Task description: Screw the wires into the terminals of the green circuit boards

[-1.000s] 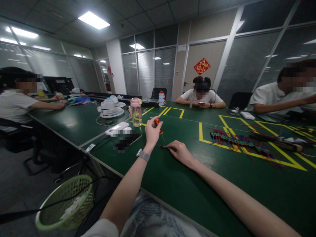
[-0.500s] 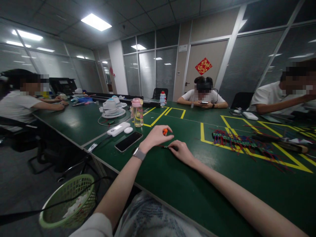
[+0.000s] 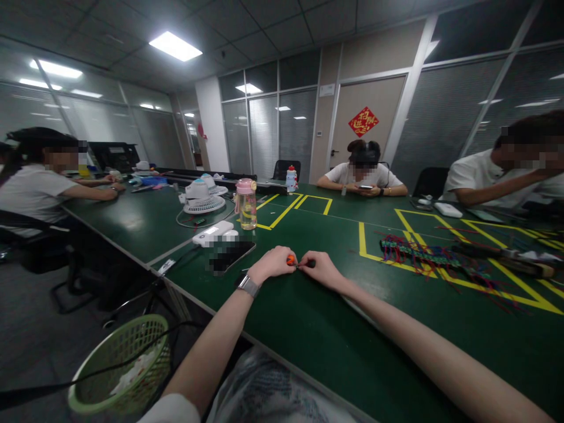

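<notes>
An orange tool (image 3: pixel 290 259) sits just below and right of the frame's centre, mostly hidden inside the curled fingers of the left hand (image 3: pixel 274 262), with its orange part showing at the thumb side. That hand is closed around it. Directly to its right, the right hand (image 3: pixel 324 271) pinches a small dark piece (image 3: pixel 311 263) between thumb and fingers, in a narrow grip; the two sets of fingertips nearly meet (whether tool and piece touch is too small to tell). Both hands are low over the green table (image 3: pixel 308 335).

Left of the hands lies a phone (image 3: pixel 240 254), with a white device (image 3: pixel 214 233) beyond it and a pink-lidded bottle (image 3: pixel 247 205) standing above. At the right of the frame, a row of small boards with red and blue wires (image 3: pixel 418 252) lies across yellow tape (image 3: pixel 362 238). A green basket (image 3: pixel 136 332) stands at the lower left. Co-workers sit at the upper left, upper middle and upper right.
</notes>
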Demonstrator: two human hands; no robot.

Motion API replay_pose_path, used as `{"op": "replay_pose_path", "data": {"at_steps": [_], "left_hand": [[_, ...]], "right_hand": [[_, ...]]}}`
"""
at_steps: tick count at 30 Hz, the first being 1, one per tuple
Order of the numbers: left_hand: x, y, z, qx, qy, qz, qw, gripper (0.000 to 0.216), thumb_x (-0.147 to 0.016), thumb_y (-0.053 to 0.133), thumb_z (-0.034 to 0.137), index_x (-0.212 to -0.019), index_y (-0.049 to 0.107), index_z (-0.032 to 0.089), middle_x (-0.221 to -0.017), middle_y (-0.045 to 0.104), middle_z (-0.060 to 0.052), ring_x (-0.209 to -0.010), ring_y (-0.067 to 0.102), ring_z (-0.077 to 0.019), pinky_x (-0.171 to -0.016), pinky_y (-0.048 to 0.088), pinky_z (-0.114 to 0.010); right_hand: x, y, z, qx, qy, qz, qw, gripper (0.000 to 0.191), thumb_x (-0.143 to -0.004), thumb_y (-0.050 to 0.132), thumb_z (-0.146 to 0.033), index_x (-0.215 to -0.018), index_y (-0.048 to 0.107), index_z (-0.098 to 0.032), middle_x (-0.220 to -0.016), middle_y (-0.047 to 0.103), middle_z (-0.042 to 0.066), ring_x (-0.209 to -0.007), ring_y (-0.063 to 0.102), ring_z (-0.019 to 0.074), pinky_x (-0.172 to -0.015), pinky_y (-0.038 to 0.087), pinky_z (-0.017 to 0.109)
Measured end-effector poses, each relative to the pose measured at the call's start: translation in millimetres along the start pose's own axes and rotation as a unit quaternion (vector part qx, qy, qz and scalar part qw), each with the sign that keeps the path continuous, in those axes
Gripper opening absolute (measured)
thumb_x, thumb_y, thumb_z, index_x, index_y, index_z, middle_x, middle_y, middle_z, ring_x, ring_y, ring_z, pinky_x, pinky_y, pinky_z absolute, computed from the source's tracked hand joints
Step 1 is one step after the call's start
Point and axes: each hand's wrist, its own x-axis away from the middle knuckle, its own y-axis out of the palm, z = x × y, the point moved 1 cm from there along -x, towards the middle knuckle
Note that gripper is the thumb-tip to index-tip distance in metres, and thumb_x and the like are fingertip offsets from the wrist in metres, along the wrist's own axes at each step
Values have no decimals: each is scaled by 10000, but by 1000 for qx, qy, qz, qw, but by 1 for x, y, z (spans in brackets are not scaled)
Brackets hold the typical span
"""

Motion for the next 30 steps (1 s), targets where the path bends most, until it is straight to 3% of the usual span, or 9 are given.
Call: {"op": "replay_pose_path", "data": {"at_steps": [5, 9, 11, 15, 19, 21, 22, 26, 30], "left_hand": [[1, 0, 0, 0, 1, 4, 1000, 237, -712, 614, 316, -923, 685, 235, -958, 640, -38, -834, 601, -181, -694, 434, -249], [4, -2, 3, 3, 4, 5, 1000, 213, -702, 620, 297, -897, 683, 237, -929, 650, -28, -799, 608, -174, -683, 438, -247], [5, -3, 5, 3, 1, 8, 1000, 216, -688, 637, 293, -891, 682, 237, -930, 650, -28, -805, 610, -177, -675, 441, -244], [7, -4, 6, -6, -12, 20, 1000, 262, -677, 654, 308, -926, 670, 225, -953, 641, -40, -838, 608, -197, -668, 445, -254], [12, -10, 8, -9, 14, 35, 999, 315, -678, 647, 296, -988, 669, 248, -1024, 613, -30, -879, 604, -196, -725, 457, -266], [17, -16, 12, 2, 38, 98, 994, 356, -695, 636, 303, -1047, 659, 257, -1073, 589, -30, -884, 603, -184, -768, 463, -270], [20, -20, 15, 14, 45, 157, 987, 344, -727, 611, 311, -1063, 653, 250, -1097, 578, -37, -878, 603, -176, -786, 465, -277], [29, -30, 26, 112, 91, 385, 912, 213, -822, 521, 286, -966, 658, 207, -957, 610, -50, -892, 588, -165, -820, 460, -294], [30, -32, 26, 173, 88, 485, 853, 175, -841, 496, 276, -806, 648, 197, -811, 634, -38, -807, 589, -165, -773, 461, -311]], "right_hand": [[-10, -7, -10, 48, -5, -73, 996, 110, -728, 610, -82, -659, 674, -139, -690, 672, 42, -643, 622, 155, -619, 466, 247], [-7, -7, -12, 86, -97, -69, 989, 156, -723, 579, -39, -659, 664, -153, -759, 672, 54, -748, 623, 171, -698, 477, 267], [-4, -8, -10, 62, -108, -56, 991, 155, -726, 579, -48, -658, 662, -160, -781, 677, 47, -758, 622, 163, -718, 481, 269], [-2, -14, -9, -2, -59, -9, 998, 121, -728, 597, -108, -649, 674, -157, -781, 694, 37, -701, 621, 144, -710, 484, 265], [-2, -16, -8, -77, 70, 31, 994, 97, -696, 654, -214, -674, 713, -141, -702, 700, 46, -661, 624, 159, -628, 472, 248], [-2, -14, -7, -139, 139, 44, 980, 134, -688, 661, -245, -704, 729, -130, -681, 704, 51, -639, 624, 158, -599, 468, 243], [-2, -13, -6, -173, 164, 49, 970, 146, -689, 658, -249, -713, 732, -125, -681, 707, 55, -630, 624, 155, -594, 470, 241], [-2, -2, -6, -249, 187, 37, 949, 125, -678, 658, -225, -702, 730, -125, -691, 717, 59, -646, 642, 150, -632, 498, 245], [0, 4, -7, -224, 169, 17, 960, 123, -668, 680, -233, -715, 733, -133, -703, 721, 57, -681, 655, 163, -659, 508, 258]]}}
